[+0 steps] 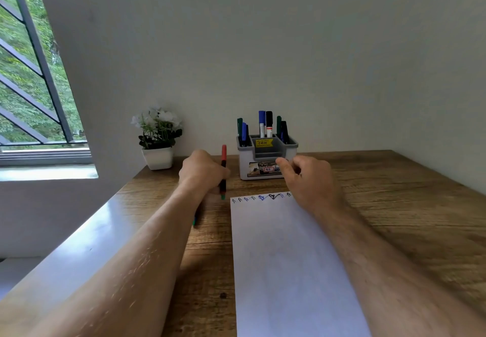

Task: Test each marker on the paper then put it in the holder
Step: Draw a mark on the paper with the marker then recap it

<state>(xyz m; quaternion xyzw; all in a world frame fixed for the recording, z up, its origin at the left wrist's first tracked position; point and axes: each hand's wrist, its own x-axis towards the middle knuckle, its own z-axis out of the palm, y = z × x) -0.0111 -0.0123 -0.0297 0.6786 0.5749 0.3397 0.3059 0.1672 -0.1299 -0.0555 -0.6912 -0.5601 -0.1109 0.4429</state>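
My left hand [201, 172] is closed around a marker [223, 163] with a red cap on top and a dark body, held almost upright just left of the paper's far corner. Its lower end shows green. A second marker [195, 218] lies partly hidden under my left forearm. My right hand [306, 178] hovers over the paper's far right corner with its fingers loosely curled and nothing in them, close in front of the holder. The white paper [284, 257] bears a row of small scribbles along its far edge. The grey holder [267, 160] holds several capped markers.
A small white pot with white flowers [157, 139] stands left of the holder by the wall. The wooden desk [394, 218] runs to a wall behind and on the right. A window is at the far left.
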